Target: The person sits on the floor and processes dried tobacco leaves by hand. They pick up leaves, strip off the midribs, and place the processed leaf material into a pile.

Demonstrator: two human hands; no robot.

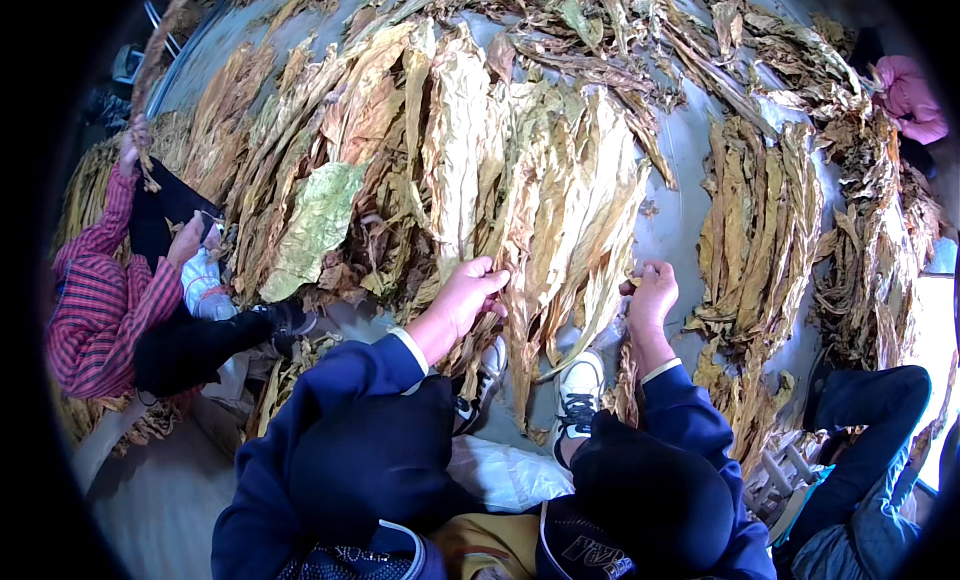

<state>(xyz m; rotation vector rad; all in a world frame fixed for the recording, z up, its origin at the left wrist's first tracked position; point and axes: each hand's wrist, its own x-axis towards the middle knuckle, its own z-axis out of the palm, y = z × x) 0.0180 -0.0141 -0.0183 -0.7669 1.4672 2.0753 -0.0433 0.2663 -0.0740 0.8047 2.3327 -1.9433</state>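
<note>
My left hand [469,295] is closed on the edge of a pale, crinkled dried leaf [535,240], low in the central pile of long tan and cream leaves [455,150]. My right hand [650,295] is raised a little to the right of that pile, fingers curled together near a small brown scrap; what they hold is too small to make out. A flat greenish leaf [315,220] lies left of my left hand. Between and below my hands, my white-and-black shoes [578,390] show beside hanging brown leaf ends.
At left a person in a red checked shirt [95,310] lifts a twisted leaf bundle [150,70]. A pink sleeve [910,100] shows top right, dark-clad legs [870,410] lower right. More leaf piles [755,230] cover the grey sheet [670,130]; a white plastic sack [500,470] lies near my feet.
</note>
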